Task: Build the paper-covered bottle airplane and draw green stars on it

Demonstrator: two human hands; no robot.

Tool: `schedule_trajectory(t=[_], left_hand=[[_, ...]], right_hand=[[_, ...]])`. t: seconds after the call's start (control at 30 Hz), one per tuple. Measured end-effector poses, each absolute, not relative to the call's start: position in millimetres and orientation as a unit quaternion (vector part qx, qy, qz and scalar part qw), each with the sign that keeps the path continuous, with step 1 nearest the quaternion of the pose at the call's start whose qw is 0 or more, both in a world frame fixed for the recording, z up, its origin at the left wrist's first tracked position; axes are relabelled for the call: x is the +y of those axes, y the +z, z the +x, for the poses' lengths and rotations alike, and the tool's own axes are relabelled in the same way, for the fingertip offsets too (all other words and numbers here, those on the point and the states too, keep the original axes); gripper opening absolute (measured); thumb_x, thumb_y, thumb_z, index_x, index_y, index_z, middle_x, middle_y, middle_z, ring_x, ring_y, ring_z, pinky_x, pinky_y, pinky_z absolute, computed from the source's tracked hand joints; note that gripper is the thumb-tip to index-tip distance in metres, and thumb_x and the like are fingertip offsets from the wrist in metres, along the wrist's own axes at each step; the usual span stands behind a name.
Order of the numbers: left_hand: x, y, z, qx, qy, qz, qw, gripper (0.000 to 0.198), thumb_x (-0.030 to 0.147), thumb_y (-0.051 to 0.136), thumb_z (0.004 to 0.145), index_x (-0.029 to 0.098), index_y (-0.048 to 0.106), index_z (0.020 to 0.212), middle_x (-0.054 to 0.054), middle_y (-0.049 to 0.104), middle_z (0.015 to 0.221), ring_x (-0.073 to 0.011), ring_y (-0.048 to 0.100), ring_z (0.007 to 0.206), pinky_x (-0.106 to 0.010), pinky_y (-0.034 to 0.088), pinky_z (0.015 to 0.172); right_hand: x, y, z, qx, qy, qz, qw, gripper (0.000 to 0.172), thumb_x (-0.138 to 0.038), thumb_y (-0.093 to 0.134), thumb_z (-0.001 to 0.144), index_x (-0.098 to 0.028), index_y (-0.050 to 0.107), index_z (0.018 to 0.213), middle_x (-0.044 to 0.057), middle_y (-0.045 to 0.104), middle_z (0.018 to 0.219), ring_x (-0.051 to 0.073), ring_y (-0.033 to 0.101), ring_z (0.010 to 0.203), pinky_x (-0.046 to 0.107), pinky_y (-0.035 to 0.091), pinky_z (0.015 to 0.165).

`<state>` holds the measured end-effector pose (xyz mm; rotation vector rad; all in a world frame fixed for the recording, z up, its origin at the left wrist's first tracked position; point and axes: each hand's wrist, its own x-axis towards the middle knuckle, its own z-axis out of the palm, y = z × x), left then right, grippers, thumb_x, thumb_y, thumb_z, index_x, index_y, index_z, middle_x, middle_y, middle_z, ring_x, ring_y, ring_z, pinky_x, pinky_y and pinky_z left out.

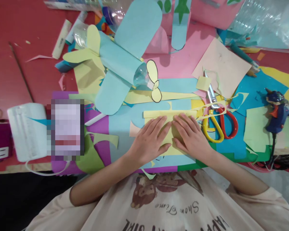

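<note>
Both of my hands lie on a sheet of yellow paper (171,139), whose far edge is folded or rolled into a narrow strip. My left hand (150,138) rests flat with fingers stretched along the sheet's left part. Mirroring it, my right hand (190,133) presses on the right part, fingertips at the strip. Just right of that hand are scissors (213,102) with one yellow and one red handle, blades pointing away. Beyond my hands sits a plastic bottle wrapped in light blue paper (119,57), with blue paper wings, yellow tail pieces and a yellow propeller shape (154,81) at its end.
A phone (67,128) and a white device (27,131) with a cable lie at left. Markers (62,39) are at the upper left. Coloured paper and offcuts cover much of the red table (4,64). A dark blue figure-shaped tool (275,112) with a cord stands at right.
</note>
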<state>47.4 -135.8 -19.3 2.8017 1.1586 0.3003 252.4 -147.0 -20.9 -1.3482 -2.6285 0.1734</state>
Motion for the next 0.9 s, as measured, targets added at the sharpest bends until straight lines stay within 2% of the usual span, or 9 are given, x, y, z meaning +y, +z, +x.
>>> schedule_trajectory(t=[0.07, 0.23, 0.43, 0.9], left_hand=[[-136.9, -19.5, 47.7, 0.390, 0.100, 0.914, 0.042, 0.055, 0.044, 0.044, 0.093, 0.009, 0.045, 0.136, -0.019, 0.048, 0.140, -0.0295, 0.042, 0.133, -0.042, 0.033, 0.110], [-136.6, -21.3, 47.8, 0.411, 0.081, 0.906, 0.052, 0.062, 0.048, 0.045, 0.091, 0.010, 0.040, 0.140, -0.024, 0.035, 0.148, -0.0372, 0.031, 0.139, -0.050, 0.029, 0.111], [-136.5, -23.1, 47.3, 0.401, 0.074, 0.912, 0.050, 0.064, 0.048, 0.044, 0.092, 0.008, 0.037, 0.142, -0.026, 0.035, 0.147, -0.0382, 0.031, 0.139, -0.049, 0.029, 0.111], [-142.7, -23.5, 50.6, 0.401, 0.066, 0.914, 0.019, 0.059, 0.044, 0.042, 0.094, 0.007, 0.039, 0.140, -0.025, 0.040, 0.144, -0.0363, 0.038, 0.136, -0.046, 0.030, 0.110]], right_hand=[[-146.8, -21.1, 252.2, -0.884, 0.057, -0.454, 0.094, 0.050, -0.035, 0.044, 0.093, -0.006, 0.048, 0.134, 0.013, 0.051, 0.141, 0.029, 0.037, 0.137, 0.049, 0.032, 0.113], [-146.4, -21.4, 252.3, -0.886, 0.049, -0.451, 0.098, 0.050, -0.035, 0.044, 0.092, -0.006, 0.048, 0.133, 0.013, 0.052, 0.139, 0.029, 0.038, 0.135, 0.049, 0.031, 0.113], [-147.3, -22.9, 253.8, -0.884, 0.051, -0.453, 0.105, 0.049, -0.035, 0.043, 0.093, -0.008, 0.047, 0.134, 0.013, 0.055, 0.136, 0.027, 0.041, 0.133, 0.048, 0.028, 0.114], [-146.6, -20.6, 252.6, -0.884, 0.028, -0.452, 0.115, 0.046, -0.034, 0.047, 0.092, -0.007, 0.052, 0.128, 0.012, 0.061, 0.129, 0.026, 0.047, 0.126, 0.046, 0.028, 0.112]])
